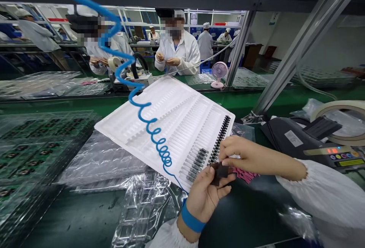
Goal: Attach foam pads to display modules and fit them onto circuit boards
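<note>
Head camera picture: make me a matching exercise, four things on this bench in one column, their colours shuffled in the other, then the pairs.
Things:
1. slotted tray
2. coiled cord
3. desk fan
4. small part pinched between left hand and right hand

Colours:
A. pink
B. dark brown
C. white
D. blue

Pairs: 1-C, 2-D, 3-A, 4-B

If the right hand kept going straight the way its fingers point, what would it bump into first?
Probably the small dark part at its fingertips, held by the left hand. The right hand points left, and just beyond lies the white tray, though depth is hard to judge.
</note>
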Demonstrator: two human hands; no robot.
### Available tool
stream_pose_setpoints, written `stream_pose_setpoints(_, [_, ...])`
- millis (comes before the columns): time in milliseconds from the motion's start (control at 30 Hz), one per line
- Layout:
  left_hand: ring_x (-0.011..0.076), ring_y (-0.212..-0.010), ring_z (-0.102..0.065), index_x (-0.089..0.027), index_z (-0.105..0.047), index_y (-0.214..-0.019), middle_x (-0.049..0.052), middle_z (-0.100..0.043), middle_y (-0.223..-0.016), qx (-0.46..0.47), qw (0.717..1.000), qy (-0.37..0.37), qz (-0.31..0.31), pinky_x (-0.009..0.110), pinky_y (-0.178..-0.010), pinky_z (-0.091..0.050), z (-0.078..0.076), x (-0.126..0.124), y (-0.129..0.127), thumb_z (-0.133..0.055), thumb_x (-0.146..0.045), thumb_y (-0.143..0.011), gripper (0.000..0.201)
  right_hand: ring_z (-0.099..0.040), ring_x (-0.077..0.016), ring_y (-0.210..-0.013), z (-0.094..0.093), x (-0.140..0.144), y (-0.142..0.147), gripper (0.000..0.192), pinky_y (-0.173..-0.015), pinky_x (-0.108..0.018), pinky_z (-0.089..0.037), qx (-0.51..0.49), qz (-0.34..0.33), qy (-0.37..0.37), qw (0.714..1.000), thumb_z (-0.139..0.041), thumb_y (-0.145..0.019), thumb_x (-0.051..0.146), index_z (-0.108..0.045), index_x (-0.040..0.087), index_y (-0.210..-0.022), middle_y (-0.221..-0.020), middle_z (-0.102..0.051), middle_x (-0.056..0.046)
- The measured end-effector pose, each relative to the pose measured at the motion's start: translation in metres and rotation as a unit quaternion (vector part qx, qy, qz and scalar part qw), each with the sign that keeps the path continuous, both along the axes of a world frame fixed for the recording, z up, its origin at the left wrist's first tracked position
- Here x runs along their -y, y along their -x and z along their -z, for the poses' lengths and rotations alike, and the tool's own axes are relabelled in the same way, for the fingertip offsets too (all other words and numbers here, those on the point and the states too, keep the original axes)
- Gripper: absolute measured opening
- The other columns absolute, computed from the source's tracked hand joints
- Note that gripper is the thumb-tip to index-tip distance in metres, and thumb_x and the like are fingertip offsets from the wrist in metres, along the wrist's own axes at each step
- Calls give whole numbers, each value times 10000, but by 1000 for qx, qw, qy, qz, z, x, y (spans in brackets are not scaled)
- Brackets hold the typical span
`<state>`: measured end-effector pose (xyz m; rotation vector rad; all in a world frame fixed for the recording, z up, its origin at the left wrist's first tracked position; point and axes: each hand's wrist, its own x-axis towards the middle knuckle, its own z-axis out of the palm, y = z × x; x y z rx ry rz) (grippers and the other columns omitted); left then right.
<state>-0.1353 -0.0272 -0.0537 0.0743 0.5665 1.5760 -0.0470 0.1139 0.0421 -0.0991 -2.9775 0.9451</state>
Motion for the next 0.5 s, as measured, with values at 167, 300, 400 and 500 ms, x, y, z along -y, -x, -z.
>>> stream_pose_setpoints(167, [168,-730,-699,-95,-659,-913,127,-717,-903,-8,1000,-15,14,154,-515,-533,1,1,-1,-623,-268,-779,222,-522,-163,-756,25,3,0,191,-749,-326,-395,-28,28,-37,999,-523,-866,201,-653,187,-726,-747,-586,-24])
stream_pose_setpoints(300, [144,-676,-690,-94,-680,-803,87,-716,-778,-9,1000,-1,5,133,-505,-521,2,-1,-2,-709,-275,-694,214,-556,-165,-797,35,9,1,206,-691,-280,-435,-44,40,7,998,-470,-884,188,-672,175,-842,-869,-615,-61])
stream_pose_setpoints(400, [119,-629,-672,-104,-682,-754,46,-689,-672,-6,1000,3,-4,125,-498,-511,2,-2,-3,-733,-295,-662,218,-573,-179,-855,34,14,-4,167,-739,-286,-446,-17,18,32,999,-552,-846,249,-635,195,-981,-956,-632,-55])
stream_pose_setpoints(500, [90,-553,-629,-101,-684,-775,36,-671,-638,-5,1000,10,0,163,-524,-528,3,-2,-5,-730,-271,-670,206,-573,-196,-811,33,18,-8,224,-755,-315,-432,-5,34,-21,999,-678,-744,269,-629,205,-953,-872,-643,-34])
